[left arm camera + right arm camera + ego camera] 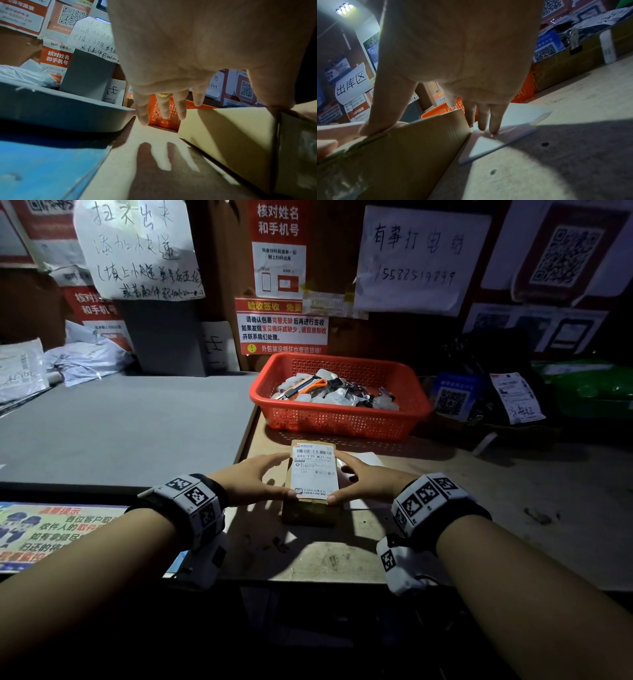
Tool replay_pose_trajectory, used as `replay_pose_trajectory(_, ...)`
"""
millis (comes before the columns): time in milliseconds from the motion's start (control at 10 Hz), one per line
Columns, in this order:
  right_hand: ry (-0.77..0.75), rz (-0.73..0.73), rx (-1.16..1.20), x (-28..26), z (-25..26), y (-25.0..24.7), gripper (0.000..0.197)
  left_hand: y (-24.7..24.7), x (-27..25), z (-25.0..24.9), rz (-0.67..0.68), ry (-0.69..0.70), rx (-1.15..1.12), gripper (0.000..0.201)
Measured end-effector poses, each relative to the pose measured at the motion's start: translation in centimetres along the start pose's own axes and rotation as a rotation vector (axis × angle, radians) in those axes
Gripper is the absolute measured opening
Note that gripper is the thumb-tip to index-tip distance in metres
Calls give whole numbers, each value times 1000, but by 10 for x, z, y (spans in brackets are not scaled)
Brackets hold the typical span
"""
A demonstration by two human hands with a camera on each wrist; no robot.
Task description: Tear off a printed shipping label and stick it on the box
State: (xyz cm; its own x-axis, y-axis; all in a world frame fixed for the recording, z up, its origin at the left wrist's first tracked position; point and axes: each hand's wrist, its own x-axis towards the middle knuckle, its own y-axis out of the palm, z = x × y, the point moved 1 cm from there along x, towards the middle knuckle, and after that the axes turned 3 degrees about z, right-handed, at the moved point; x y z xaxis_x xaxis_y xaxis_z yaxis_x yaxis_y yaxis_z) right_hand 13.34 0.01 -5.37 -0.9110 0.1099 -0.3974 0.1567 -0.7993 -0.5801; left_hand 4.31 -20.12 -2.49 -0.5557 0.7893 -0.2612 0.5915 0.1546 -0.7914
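Label (314,470) is on top of the box (310,510), which sits on the bench (445,508) just in front of the red basket (339,419). Step in hand, by my read: smoothing the label down — near the end of the task.

Left hand (255,478): fingers straight and spread, thumb pressing the near-left corner at the box's front edge; holds nothing. The left wrist view shows the fingers hanging clear beside the box wall. Right hand (359,477): same w/ the thumb on the near-right corner, fingers straight, tips resting on a white sheet (513,119) beside the box. Nothing gripped.

To do it well: you want both thumbs run along the near edge, then up the long sides toward the basket, so air goes out the far end. Keep the box pinned by the press itself — it's light-looking cardboard and could skate.

Label look: white, narrower than the box top, barcode at the far end, bold code line under it, small print and a second barcode mid, logo strip at the near end. Lies flat, roughly square to the box; near edge may lap over the front lip — can't tell for sure.
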Motion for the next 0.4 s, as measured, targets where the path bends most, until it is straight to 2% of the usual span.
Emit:
replay_pose_trajectory(200,-24,-44,3,9,-6,-1,132,-1,-2,0,-25,8,3,75)
replay_pose_trajectory(400,-45,-129,66,-2,-1,-7,87,-3,-1,1,-93,22,10,68)
